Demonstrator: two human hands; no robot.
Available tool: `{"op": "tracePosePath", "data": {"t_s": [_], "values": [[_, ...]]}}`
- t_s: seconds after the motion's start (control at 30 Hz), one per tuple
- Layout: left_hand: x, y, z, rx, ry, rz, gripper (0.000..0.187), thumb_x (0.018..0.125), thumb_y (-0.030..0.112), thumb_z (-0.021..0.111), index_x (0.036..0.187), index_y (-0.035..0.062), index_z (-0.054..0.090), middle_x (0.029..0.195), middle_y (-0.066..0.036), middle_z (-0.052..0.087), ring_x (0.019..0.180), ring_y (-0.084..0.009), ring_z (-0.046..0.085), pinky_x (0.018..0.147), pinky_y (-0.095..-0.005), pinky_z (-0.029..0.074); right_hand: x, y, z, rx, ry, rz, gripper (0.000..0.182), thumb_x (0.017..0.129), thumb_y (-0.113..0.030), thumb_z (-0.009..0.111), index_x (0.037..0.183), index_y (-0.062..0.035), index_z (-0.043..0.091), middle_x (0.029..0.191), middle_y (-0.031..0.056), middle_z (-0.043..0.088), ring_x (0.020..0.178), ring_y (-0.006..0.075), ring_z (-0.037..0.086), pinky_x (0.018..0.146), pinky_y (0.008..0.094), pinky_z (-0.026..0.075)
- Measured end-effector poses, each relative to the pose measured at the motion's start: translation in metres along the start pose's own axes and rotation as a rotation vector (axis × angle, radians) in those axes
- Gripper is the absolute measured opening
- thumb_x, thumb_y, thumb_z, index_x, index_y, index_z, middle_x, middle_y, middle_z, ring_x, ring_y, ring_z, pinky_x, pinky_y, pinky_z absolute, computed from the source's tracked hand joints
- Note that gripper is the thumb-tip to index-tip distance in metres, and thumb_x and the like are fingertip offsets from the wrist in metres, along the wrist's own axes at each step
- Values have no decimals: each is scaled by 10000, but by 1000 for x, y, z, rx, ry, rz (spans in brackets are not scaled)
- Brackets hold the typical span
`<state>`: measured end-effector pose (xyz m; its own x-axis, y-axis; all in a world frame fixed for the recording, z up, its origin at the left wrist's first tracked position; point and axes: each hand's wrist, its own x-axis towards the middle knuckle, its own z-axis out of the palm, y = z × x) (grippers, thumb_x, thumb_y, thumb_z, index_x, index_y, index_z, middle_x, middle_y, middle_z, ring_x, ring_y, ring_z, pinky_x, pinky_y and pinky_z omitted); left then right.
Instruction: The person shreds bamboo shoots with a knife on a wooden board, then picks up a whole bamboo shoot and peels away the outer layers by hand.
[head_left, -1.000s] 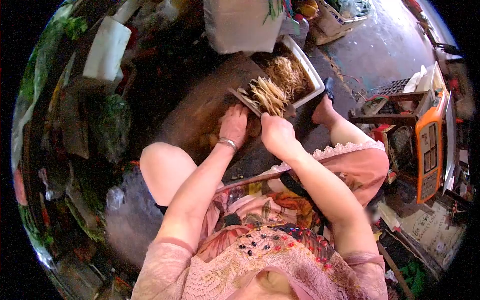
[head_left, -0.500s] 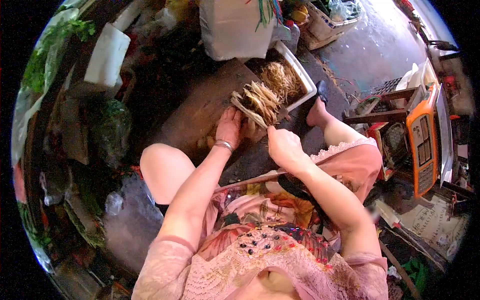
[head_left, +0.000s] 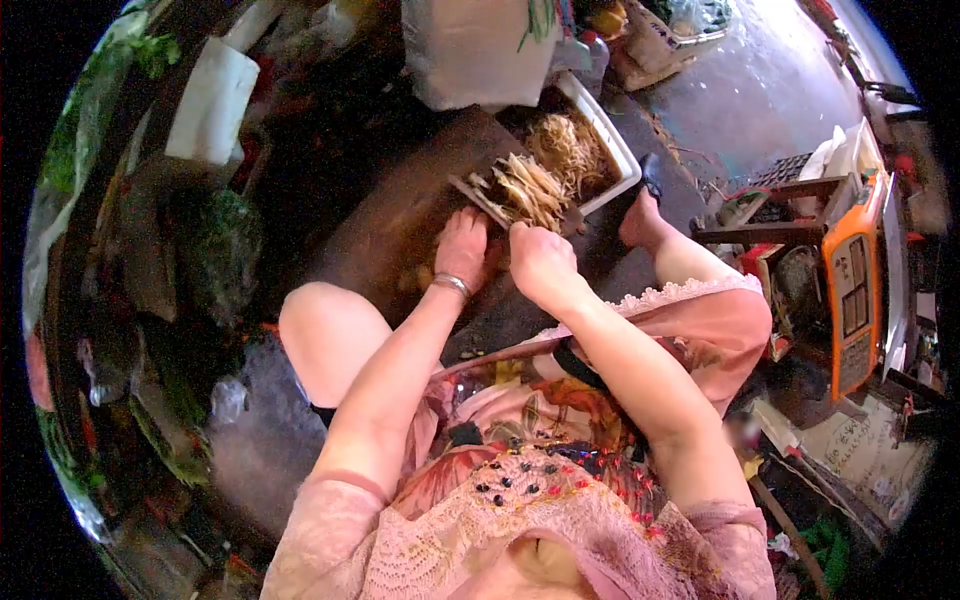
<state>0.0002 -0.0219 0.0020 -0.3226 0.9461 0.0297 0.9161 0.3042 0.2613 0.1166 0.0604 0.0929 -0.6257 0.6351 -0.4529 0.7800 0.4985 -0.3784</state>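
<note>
My right hand (head_left: 545,262) is closed at the near end of what looks like a knife (head_left: 480,201), its long narrow back edge slanting up to the left. Pale yellow strips (head_left: 535,192), possibly bamboo shoot, lie heaped along the far side of that edge. Just left of the knife, my left hand (head_left: 463,245), with a silver bracelet at the wrist, has its fingers bent down on the dark wooden board (head_left: 400,195). Whatever lies under those fingers is hidden. Beyond the strips, a white tub (head_left: 612,150) holds a heap of finer shreds (head_left: 562,145).
A white foam box (head_left: 475,50) stands behind the board. Plastic bottles (head_left: 592,55) are beside it. An orange scale (head_left: 853,290) stands at the right. Another white foam piece (head_left: 212,100) and leafy greens (head_left: 228,245) are at the left.
My right hand and the knife have shifted left and up, closer to my left hand. The heap of strips now lies nearer the shreds in the tub. My left hand has barely moved.
</note>
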Motion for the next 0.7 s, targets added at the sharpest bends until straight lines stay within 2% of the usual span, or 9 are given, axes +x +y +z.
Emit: {"op": "tracePosePath", "data": {"t_s": [0.13, 0.17, 0.2, 0.27, 0.33, 0.43, 0.5, 0.57, 0.7], "values": [[-2, 3, -6, -67, -8, 9, 314, 738, 77, 548, 1046, 31, 507, 1121, -152, 468, 1062, -325, 449, 883, -412, 403, 6, 23, 11, 70, 124, -4, 170, 791, -83, 454, 898, -18, 568, 865, 218, 619, 845, 386, 605, 732, 462, 490], [-3, 2, -5, -66, -5, 8, 314, 738, 77, 548, 1046, 31, 507, 1121, -152, 468, 1062, -325, 449, 883, -412, 403, 7, 34, 17, 156, 225, -57, 171, 784, -85, 445, 891, -12, 557, 829, 225, 612, 806, 398, 604, 721, 482, 483], [-3, 0, -2, -63, 57, 25, 310, 743, 85, 548, 1045, 27, 509, 1129, -153, 470, 1062, -328, 449, 881, -418, 402, 3, 33, 12, 156, 228, -56, 171, 784, -85, 445, 891, -12, 557, 829, 225, 612, 806, 398, 604, 721, 482, 483], [-5, 0, 4, -58, 178, 56, 304, 753, 102, 548, 1043, 21, 512, 1143, -156, 472, 1063, -333, 450, 877, -429, 401, -8, 33, 3, 111, 209, -77, 167, 774, -80, 456, 893, -19, 556, 814, 231, 613, 794, 396, 609, 708, 483, 487], [-6, 3, -6, -104, 147, 58, 312, 753, 97, 544, 1055, 23, 518, 1145, -155, 477, 1063, -334, 452, 880, -429, 401, -23, 28, -7, 124, 199, -68, 153, 785, -120, 484, 851, 4, 547, 771, 247, 598, 772, 421, 587, 697, 498, 466], [-5, -1, 1, -99, 144, 69, 335, 754, 89, 535, 1084, 31, 527, 1152, -151, 485, 1062, -335, 457, 886, -430, 402, -39, 28, -13, -11, 75, -138, 146, 773, -58, 444, 834, 37, 536, 729, 254, 596, 738, 409, 601, 660, 494, 471], [-4, -3, 3, -49, 163, 72, 349, 755, 86, 529, 1101, 37, 530, 1156, -148, 488, 1061, -335, 460, 889, -430, 403, -45, 26, -19, -50, 13, -102, 152, 772, -61, 466, 859, 30, 552, 773, 238, 613, 759, 393, 615, 669, 468, 493], [1, 0, -5, -125, 226, 103, 370, 763, 85, 515, 1131, 47, 524, 1142, -153, 499, 1054, -333, 468, 897, -421, 402, -45, 22, -25, -100, -60, -49, 156, 769, -60, 489, 873, 19, 572, 820, 227, 630, 792, 371, 631, 690, 444, 513], [5, 4, -14, -93, 93, 38, 347, 763, 70, 501, 1108, 35, 527, 1128, -153, 507, 1044, -326, 477, 882, -411, 411, -30, 22, -8, -23, 37, -95, 137, 750, -34, 452, 837, 41, 525, 713, 256, 594, 726, 412, 605, 657, 489, 473]]}}
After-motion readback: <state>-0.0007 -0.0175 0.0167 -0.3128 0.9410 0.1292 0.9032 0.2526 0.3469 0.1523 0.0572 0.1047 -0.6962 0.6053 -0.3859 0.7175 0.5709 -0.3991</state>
